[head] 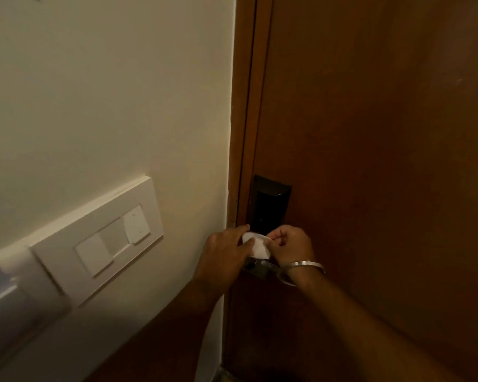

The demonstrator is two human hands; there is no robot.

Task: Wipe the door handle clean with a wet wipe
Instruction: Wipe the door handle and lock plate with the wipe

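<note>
Both hands pinch the wet wipe (255, 245), left hand (226, 253) and right hand (290, 245), just above the door handle (260, 267); wiping looks barely begun.

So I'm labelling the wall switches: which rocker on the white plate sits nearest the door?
The upper-right rocker on the switch plate. It lies closest to the door frame; the other rocker sits lower left, farther away.

left hand (226, 250): nothing is being worn, forearm is being left bare | right hand (291, 245): thin silver metal bangle (307, 264) is being worn at wrist, forearm bare
</note>
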